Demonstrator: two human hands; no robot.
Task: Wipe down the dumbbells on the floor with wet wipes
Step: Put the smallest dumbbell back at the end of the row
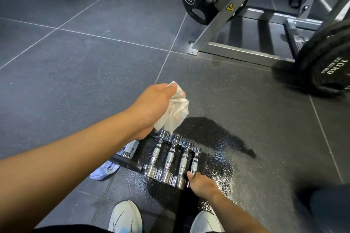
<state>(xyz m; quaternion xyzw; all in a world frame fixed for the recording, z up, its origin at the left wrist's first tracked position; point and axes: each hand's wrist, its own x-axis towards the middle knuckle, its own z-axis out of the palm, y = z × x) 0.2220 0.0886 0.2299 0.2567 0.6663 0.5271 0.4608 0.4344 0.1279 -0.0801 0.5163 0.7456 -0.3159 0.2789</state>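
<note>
Four dumbbells lie on the floor, handles running near-to-far between the hands: right hand grips the rightmost dumbbell at its near head, left hand clutches a bunched wet wipe just above the far heads.

Glossy chrome dumbbells with knurled handles lie on matt speckled rubber floor, partly wet-shiny.

The scene is viewed from a single wide-angle camera worn on the head, aimed forward and steeply down, close above the hands and the floor.
</note>
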